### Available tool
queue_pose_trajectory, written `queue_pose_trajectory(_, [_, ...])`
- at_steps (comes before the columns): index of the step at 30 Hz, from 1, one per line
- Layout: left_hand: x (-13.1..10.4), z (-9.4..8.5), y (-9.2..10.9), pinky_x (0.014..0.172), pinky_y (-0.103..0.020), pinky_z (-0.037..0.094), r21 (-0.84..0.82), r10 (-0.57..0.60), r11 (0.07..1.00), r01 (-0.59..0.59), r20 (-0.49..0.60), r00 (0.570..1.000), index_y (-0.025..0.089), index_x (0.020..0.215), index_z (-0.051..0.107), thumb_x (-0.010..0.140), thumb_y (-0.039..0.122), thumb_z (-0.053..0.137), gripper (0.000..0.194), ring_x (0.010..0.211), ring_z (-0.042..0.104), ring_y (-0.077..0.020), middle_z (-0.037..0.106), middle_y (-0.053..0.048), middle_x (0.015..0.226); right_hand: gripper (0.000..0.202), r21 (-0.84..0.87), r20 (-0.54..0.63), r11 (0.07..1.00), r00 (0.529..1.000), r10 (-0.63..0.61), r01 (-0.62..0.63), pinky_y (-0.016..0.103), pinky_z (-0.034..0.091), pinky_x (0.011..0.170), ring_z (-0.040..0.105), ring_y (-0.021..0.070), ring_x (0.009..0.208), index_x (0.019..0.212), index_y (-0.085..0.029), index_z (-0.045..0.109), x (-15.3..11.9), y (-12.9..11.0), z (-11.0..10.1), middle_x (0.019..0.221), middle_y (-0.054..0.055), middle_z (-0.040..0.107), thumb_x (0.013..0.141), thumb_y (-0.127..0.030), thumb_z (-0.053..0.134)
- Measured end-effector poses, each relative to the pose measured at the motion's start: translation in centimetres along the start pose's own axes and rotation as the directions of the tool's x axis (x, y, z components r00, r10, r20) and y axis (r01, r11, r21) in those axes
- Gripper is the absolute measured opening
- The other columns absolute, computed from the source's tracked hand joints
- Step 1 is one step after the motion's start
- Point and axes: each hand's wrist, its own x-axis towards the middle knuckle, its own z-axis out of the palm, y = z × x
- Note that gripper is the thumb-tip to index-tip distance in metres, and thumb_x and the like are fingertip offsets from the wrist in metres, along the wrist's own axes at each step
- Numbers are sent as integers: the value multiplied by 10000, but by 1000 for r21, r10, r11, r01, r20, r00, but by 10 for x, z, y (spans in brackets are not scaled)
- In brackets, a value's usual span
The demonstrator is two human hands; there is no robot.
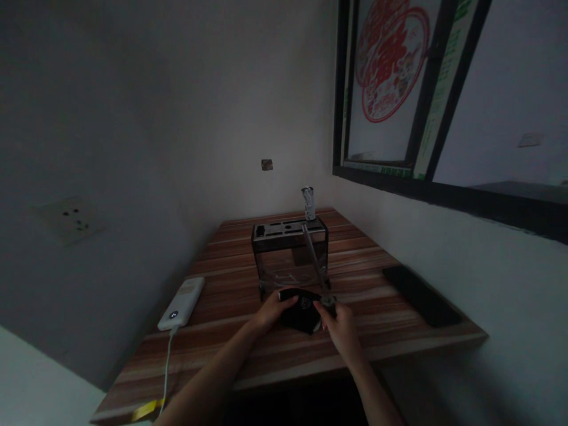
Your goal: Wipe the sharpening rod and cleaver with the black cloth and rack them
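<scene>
Between my two hands is a black piece (299, 319) with a small pale mark on it, near the table's front. My left hand (274, 309) grips its left edge, thumb on top. At its right edge my right hand (335, 319) has its thumb and fingers closed, also around the dark lower end of a long thin metal rod (313, 257). The rod leans up and to the left, in front of a clear box-like stand (290, 231) with a dark frame and slotted top. A crumpled silvery cylinder (309, 203) stands at the stand's back right.
A white power bank (181, 303) with a cable lies on the wooden table (222, 296) at the left. At the right lies a flat black phone-like object (421, 294). Something yellow (147, 409) is at the front left corner. Walls border the table behind and on both sides.
</scene>
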Motion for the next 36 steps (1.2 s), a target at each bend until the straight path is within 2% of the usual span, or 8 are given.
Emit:
queue_pose_trajectory(7, [-1,0,0,790,-311,451,-5,-42,999,41,-39,998,119,896,672,644,385,686,366,798,631,-213,693,-85,862,436,-73,15,993,996,-86,87,243,451,547,648,217,620,685,-156,639,-6,4,4,640,85,679,779,-548,471])
queue_pose_trajectory(11, [-6,7,13,797,-326,473,-206,-50,979,5,-212,976,134,903,652,660,342,686,322,800,644,-203,695,-81,872,445,-112,41,992,998,-47,51,232,416,469,595,185,443,626,-171,620,-8,4,2,436,35,590,791,-550,455])
queue_pose_trajectory(15, [-21,26,23,770,-349,502,-443,-106,894,-75,-371,922,153,960,614,687,270,671,303,800,655,-205,694,-77,901,459,-152,100,984,992,-79,93,228,397,472,607,189,479,645,-168,628,-8,4,3,465,49,604,812,-546,426])
queue_pose_trajectory(21, [-47,44,14,851,-355,473,-631,-89,731,-261,-468,879,139,993,617,744,277,597,285,933,624,-223,683,-87,966,304,-260,264,953,961,-83,154,244,419,580,652,231,697,797,-163,653,-9,2,6,726,89,691,795,-438,524])
queue_pose_trajectory(25, [-59,41,15,935,-360,410,-657,-119,706,-264,-478,870,142,984,642,749,265,558,278,1011,587,-224,686,-82,967,150,-349,390,911,918,-70,218,252,418,633,648,232,772,855,-187,653,-10,0,6,804,70,698,763,-285,586])
queue_pose_trajectory(31, [-72,43,14,1021,-386,298,-712,10,669,-215,-280,960,196,1016,649,785,402,479,354,1159,473,-230,623,-65,1120,145,-400,405,892,914,-37,213,254,411,638,645,224,788,884,-192,645,-11,1,8,821,66,696,766,-213,563])
queue_pose_trajectory(34, [-76,45,13,1027,-423,277,-663,56,703,-257,-308,950,209,1054,633,756,567,438,505,1205,416,-263,591,-79,1168,161,-406,408,889,913,-32,213,252,411,661,641,222,812,901,-193,639,-12,1,9,841,72,695,758,-197,565])
queue_pose_trajectory(36, [-77,47,11,1013,-442,291,-618,62,733,-284,-355,933,232,1074,619,736,578,463,508,1207,412,-273,595,-74,1163,166,-403,406,892,914,-28,206,249,411,672,638,221,820,907,-190,636,-12,1,9,838,74,694,759,-193,562])
